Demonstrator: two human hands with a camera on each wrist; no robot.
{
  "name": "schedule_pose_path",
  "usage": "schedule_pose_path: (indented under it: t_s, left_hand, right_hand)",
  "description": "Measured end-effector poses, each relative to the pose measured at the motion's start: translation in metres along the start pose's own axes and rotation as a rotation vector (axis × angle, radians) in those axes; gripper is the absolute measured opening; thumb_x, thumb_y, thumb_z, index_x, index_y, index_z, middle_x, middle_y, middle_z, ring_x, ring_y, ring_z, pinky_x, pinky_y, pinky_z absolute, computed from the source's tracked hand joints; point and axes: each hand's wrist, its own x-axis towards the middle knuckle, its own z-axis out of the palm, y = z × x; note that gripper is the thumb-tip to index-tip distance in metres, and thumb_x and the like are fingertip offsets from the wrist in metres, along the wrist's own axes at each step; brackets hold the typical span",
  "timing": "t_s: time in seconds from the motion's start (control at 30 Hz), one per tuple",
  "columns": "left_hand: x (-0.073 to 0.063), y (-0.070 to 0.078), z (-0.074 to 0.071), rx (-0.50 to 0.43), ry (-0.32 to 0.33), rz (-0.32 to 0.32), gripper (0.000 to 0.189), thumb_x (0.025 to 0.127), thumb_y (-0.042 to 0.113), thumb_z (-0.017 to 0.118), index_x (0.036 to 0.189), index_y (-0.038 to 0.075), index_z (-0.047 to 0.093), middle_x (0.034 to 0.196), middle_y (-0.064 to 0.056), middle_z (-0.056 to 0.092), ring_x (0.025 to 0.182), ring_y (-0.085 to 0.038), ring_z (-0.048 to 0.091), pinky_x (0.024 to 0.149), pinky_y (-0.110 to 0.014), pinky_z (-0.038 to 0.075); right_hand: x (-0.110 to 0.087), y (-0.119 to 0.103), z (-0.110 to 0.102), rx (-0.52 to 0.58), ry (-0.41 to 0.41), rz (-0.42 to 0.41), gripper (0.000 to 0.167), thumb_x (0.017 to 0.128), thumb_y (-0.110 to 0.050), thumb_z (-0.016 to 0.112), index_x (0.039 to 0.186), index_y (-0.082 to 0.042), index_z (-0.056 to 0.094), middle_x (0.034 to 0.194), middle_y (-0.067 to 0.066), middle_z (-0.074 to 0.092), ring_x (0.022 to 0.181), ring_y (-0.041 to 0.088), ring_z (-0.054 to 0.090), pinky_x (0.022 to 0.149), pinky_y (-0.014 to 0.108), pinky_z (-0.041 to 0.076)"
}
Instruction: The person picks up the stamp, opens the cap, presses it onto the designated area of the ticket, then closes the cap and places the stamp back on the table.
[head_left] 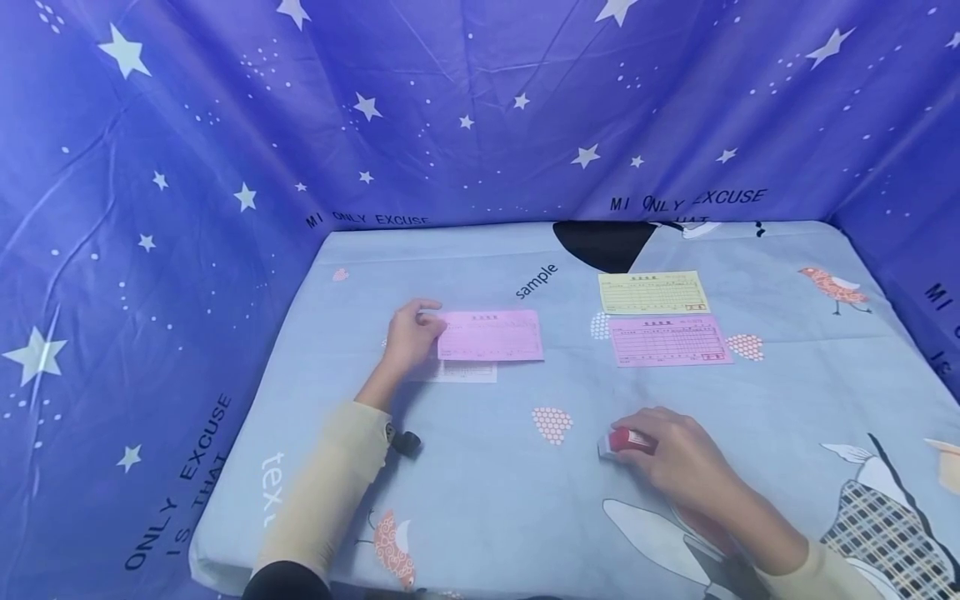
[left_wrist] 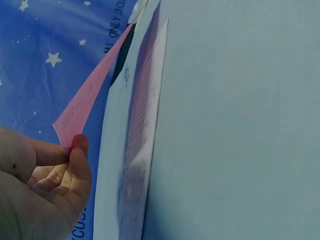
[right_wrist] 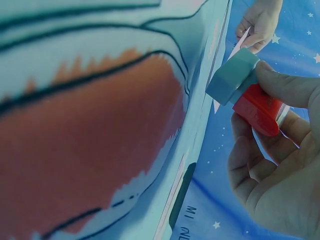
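My left hand (head_left: pixel 412 335) pinches the left end of a pink printed slip (head_left: pixel 491 336) between thumb and fingers. In the left wrist view this slip (left_wrist: pixel 87 95) slants up off the table. Below it lies a white printed slip (head_left: pixel 465 372), partly covered by the pink one in the head view. My right hand (head_left: pixel 678 454) grips a red self-inking stamp (head_left: pixel 628 440), tilted on its side over the cloth. The right wrist view shows the stamp's red body (right_wrist: pixel 260 107) and its pale grey-blue end (right_wrist: pixel 232 77), with the thumb along one side.
At the right back lie a yellow slip (head_left: pixel 652 293) and, just in front of it, another pink slip (head_left: pixel 671 342), both with red marks at their lower right corners. A pale blue patterned cloth (head_left: pixel 480 500) covers the table. Blue star-print curtains (head_left: pixel 465 150) enclose its back and sides.
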Motion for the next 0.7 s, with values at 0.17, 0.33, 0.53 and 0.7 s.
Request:
schedule_pose_path:
  t_s: [0.17, 0.33, 0.53, 0.7]
  left_hand:
    - [-0.005, -0.002, 0.012, -0.017, -0.011, 0.015, 0.036, 0.092, 0.000, 0.069, 0.128, 0.002, 0.063, 0.101, -0.017, 0.073, 0.086, -0.027, 0.071, 0.068, -0.031, 0.058]
    - [-0.008, -0.006, 0.022, -0.009, -0.011, 0.013, 0.035, 0.091, 0.001, 0.069, 0.125, 0.003, 0.065, 0.101, -0.016, 0.073, 0.089, -0.026, 0.071, 0.073, -0.031, 0.058]
    - [-0.013, -0.006, 0.032, -0.033, -0.013, 0.006, 0.034, 0.089, -0.001, 0.070, 0.123, 0.003, 0.066, 0.098, -0.015, 0.074, 0.087, -0.026, 0.071, 0.072, -0.032, 0.058]
    - [-0.019, -0.003, 0.038, -0.050, -0.037, 0.003, 0.034, 0.090, 0.000, 0.070, 0.123, 0.004, 0.066, 0.098, -0.014, 0.074, 0.085, -0.024, 0.071, 0.069, -0.030, 0.058]
  right_hand:
    - [-0.001, 0.000, 0.001, 0.002, -0.001, 0.010, 0.033, 0.072, -0.013, 0.091, 0.102, -0.014, 0.078, 0.096, -0.011, 0.072, 0.092, 0.016, 0.067, 0.082, 0.042, 0.055]
    - [-0.001, -0.001, 0.000, 0.006, -0.005, 0.017, 0.032, 0.072, -0.013, 0.090, 0.103, -0.014, 0.078, 0.096, -0.011, 0.072, 0.092, 0.016, 0.068, 0.082, 0.043, 0.055]
    - [-0.001, -0.001, 0.001, 0.012, -0.005, 0.022, 0.032, 0.073, -0.013, 0.090, 0.103, -0.015, 0.078, 0.097, -0.011, 0.072, 0.093, 0.015, 0.067, 0.082, 0.042, 0.055]
    - [-0.002, 0.000, 0.001, 0.013, -0.005, 0.026, 0.032, 0.073, -0.014, 0.090, 0.102, -0.015, 0.079, 0.096, -0.012, 0.072, 0.092, 0.014, 0.067, 0.082, 0.041, 0.055]
